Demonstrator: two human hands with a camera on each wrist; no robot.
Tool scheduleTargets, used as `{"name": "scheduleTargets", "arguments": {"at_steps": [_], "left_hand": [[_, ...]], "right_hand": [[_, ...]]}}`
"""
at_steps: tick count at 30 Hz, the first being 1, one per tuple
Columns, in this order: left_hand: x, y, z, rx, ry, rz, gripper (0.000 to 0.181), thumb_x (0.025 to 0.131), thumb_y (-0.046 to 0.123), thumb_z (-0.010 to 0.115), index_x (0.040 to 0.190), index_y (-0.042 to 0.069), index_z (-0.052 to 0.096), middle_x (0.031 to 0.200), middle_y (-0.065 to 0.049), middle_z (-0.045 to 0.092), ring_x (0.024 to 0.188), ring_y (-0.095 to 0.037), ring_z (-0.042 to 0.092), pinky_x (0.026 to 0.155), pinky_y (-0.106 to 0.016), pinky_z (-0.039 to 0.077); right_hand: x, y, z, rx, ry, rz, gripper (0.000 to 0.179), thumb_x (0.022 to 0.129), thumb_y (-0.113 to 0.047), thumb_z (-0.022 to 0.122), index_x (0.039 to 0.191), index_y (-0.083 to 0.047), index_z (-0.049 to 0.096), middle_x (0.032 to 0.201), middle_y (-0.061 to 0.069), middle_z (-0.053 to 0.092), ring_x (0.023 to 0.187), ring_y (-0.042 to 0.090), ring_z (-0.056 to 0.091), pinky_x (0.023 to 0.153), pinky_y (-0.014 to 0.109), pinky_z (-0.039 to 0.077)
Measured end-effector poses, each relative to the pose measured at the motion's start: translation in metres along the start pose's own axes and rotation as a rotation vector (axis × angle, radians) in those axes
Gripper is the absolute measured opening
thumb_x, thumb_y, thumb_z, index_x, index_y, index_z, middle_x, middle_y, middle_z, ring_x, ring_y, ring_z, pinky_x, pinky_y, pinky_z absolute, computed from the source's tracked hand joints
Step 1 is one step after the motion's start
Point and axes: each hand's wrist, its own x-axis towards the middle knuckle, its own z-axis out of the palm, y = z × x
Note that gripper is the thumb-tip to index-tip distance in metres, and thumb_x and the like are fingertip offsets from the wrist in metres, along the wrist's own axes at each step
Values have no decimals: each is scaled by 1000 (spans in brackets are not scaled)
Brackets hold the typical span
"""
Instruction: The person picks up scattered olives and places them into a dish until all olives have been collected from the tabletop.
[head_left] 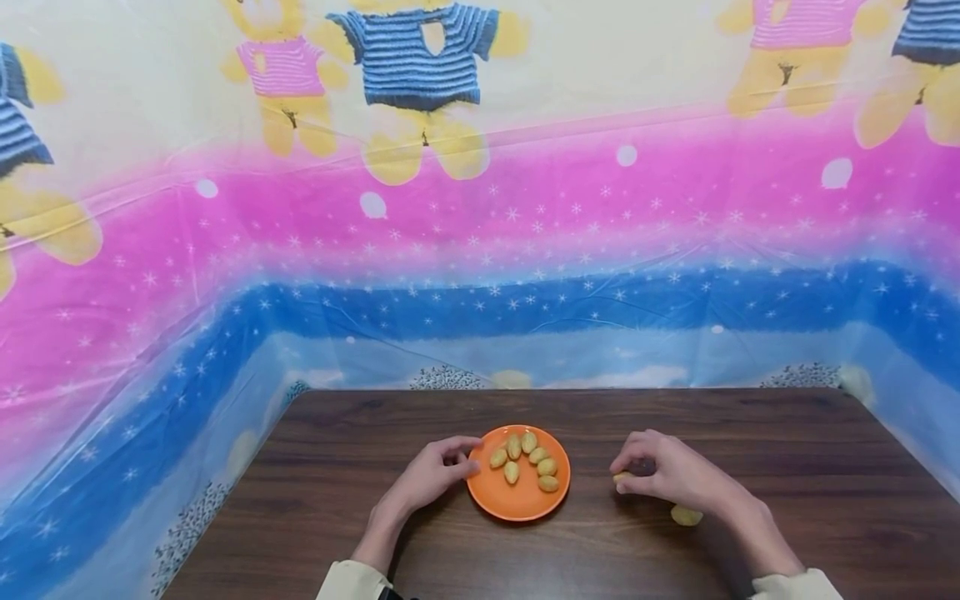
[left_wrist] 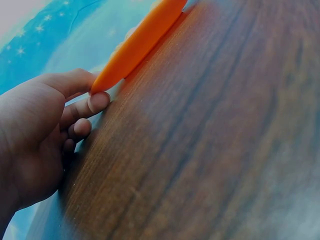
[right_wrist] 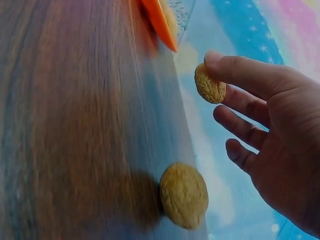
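An orange plate (head_left: 517,505) bears several wrinkled, yellow-tan oval pieces (head_left: 547,467) that look like dried fruit. At its left rim, my left hand (head_left: 433,475) pinches the edge between thumb and fingers; the left wrist view shows the plate's side (left_wrist: 137,47) in that grip. To the right of the plate, my right hand (head_left: 671,471) holds one wrinkled oval piece (right_wrist: 209,85) between thumb and forefinger, above the table. The hand's other fingers are loosely bent. Another such piece (head_left: 686,516) lies on the table below the right wrist.
The dark wood-grain table (head_left: 360,417) spreads around the plate. Behind it and at both sides hangs a cloth (head_left: 480,317) printed with bears, snowflakes and pink and blue bands.
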Motion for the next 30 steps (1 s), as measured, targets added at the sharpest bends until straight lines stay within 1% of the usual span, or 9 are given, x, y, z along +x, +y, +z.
{"name": "scheduleTargets", "arguments": {"at_steps": [3,5,10,15,23,30], "left_hand": [[0,0,0,2,1,3,40,96,35,65,133,21,63,86,0,60,80,-17,54,69,-29,42],[0,0,0,3,1,4,40,96,35,65,134,21,62,86,0,60,80,-17,54,70,-29,42],[0,-1,0,6,-2,10,41,96,36,65,134,21,62,86,0,60,80,-17,54,71,-29,42],[0,-1,0,2,-1,12,40,96,36,65,133,21,63,87,0,60,80,-17,54,70,-29,42],[0,-1,1,7,5,11,40,96,36,65,133,22,63,87,0,60,79,-16,54,70,-28,41],[0,-1,1,20,10,11,39,96,36,65,133,22,63,87,1,61,78,-15,54,69,-27,41]], "right_hand": [[4,-4,2,3,1,-16,11,91,-35,72,101,-31,75,98,-18,62,95,8,56,77,30,48],[7,-8,3,5,-4,-13,11,91,-34,73,101,-30,75,97,-18,61,95,7,56,77,30,48],[16,-17,5,5,-25,0,11,90,-34,73,100,-29,75,97,-18,61,96,10,55,79,32,49],[27,-27,9,-2,-39,-10,12,90,-34,74,99,-28,76,97,-18,60,95,11,56,80,34,49],[44,-40,18,-7,-46,-60,12,89,-35,75,98,-27,76,95,-18,60,93,9,56,82,34,50],[57,-50,26,-6,-54,-91,10,89,-32,75,98,-28,76,93,-18,60,93,14,57,82,32,50]]}}
